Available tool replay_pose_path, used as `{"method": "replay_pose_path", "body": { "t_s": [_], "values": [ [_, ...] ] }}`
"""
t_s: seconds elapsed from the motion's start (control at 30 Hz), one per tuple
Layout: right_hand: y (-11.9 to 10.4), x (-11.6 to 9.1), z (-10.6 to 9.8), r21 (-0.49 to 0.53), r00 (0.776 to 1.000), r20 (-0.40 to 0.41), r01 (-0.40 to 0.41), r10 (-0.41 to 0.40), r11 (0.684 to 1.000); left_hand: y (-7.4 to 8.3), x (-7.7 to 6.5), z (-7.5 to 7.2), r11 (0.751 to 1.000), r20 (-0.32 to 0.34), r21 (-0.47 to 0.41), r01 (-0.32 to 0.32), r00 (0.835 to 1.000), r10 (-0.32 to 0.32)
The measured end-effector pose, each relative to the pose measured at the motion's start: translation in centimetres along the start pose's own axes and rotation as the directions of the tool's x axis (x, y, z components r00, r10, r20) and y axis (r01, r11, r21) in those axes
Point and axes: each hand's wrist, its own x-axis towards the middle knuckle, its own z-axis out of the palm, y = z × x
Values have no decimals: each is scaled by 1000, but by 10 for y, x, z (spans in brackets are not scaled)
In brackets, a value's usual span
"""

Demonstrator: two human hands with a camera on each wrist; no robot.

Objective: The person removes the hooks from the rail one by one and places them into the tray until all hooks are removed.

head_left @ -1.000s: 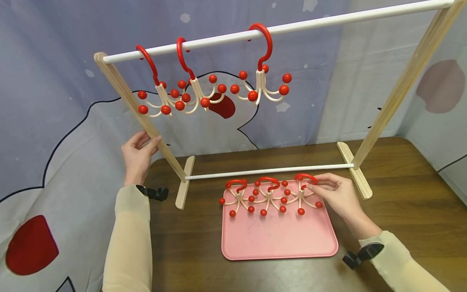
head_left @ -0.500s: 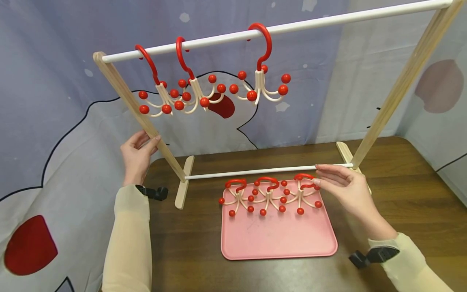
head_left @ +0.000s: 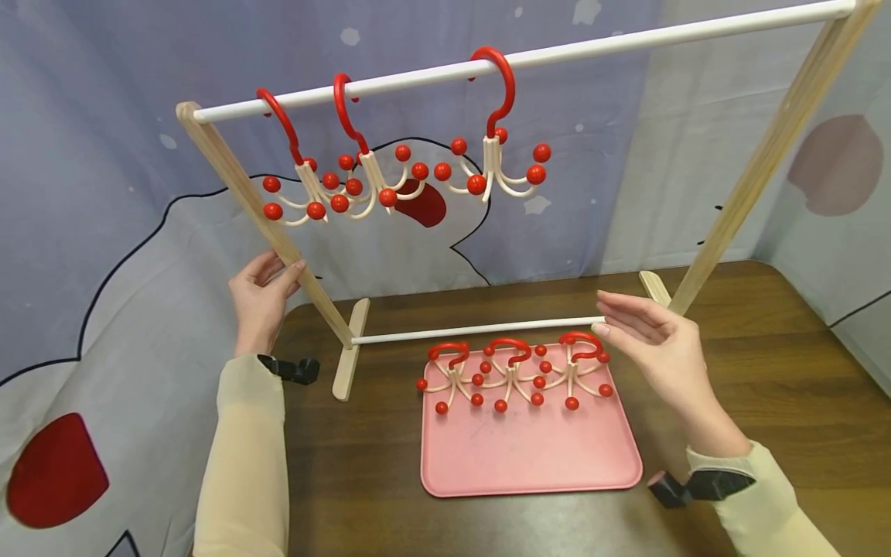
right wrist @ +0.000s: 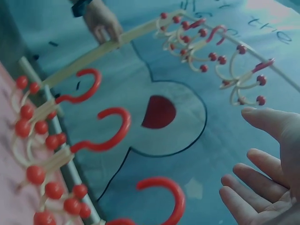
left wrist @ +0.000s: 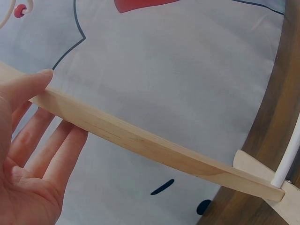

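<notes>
Meanwhile, left hand [head_left: 261, 298] on rack post [head_left: 257, 209]

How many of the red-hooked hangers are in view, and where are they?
6. Three hang on the rack's top rail: at and. Three stand on the pink tray: at and. None seems hidden.
</notes>
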Motion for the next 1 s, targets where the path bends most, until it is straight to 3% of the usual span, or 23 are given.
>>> {"method": "replay_pose_path", "body": {
  "t_s": [0.23, 0.47, 0.87, 1.0],
  "values": [
    [-20, 14, 17, 151, 996, -19, 92, -90, 984, 0, -1, -1, 1000, 4, 2, 0, 1000, 0],
    [-60, 42, 29, 212, 976, -36, 218, -215, 953, -2, 1, -1, 999, 5, 33, 5, 1000, -5],
    [-115, 100, 50, 94, 970, 26, 238, -242, 967, 0, 1, 1, 999, -1, 47, 12, 1000, -12],
    [-130, 120, 59, 105, 971, 28, 233, -238, 967, -1, 2, 1, 999, 2, 31, 19, 1000, -19]
  ]
}}
